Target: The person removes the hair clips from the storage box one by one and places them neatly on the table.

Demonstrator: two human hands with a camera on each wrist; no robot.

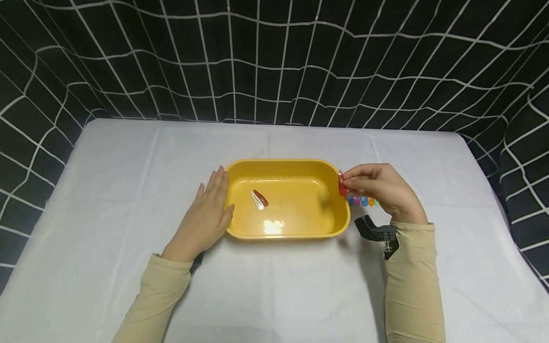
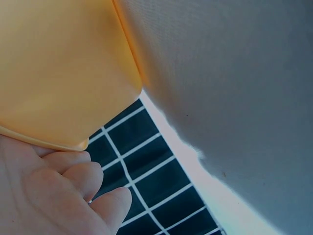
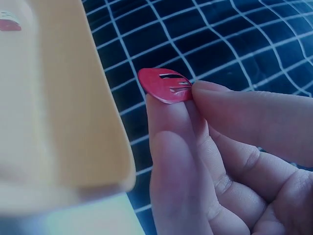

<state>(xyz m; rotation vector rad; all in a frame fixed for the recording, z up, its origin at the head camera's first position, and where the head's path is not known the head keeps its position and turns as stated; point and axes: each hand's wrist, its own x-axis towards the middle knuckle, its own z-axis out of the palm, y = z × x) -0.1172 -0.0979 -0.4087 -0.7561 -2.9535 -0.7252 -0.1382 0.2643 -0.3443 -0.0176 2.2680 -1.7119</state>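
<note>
A yellow tray [image 1: 300,228] stands on the white cloth, with a white hair clip [image 1: 257,200] and a brownish-red hair clip [image 1: 261,198] lying inside, left of its middle. My left hand [image 1: 205,216] rests against the tray's left rim, fingers straight; the left wrist view shows its fingertips [image 2: 85,176] along the yellow edge. Just over the tray's right rim, my right hand [image 1: 377,186] pinches a red hair clip [image 3: 166,85] between thumb and fingers. Below that hand, partly hidden by it, several coloured hair clips [image 1: 364,201] lie in a row right of the tray.
White cloth [image 1: 274,286] covers the table. Behind the far edge and at both sides hangs a dark backdrop with a white net [image 1: 274,66]. A black wrist mount [image 1: 377,232] juts from the right sleeve close to the tray's lower right corner.
</note>
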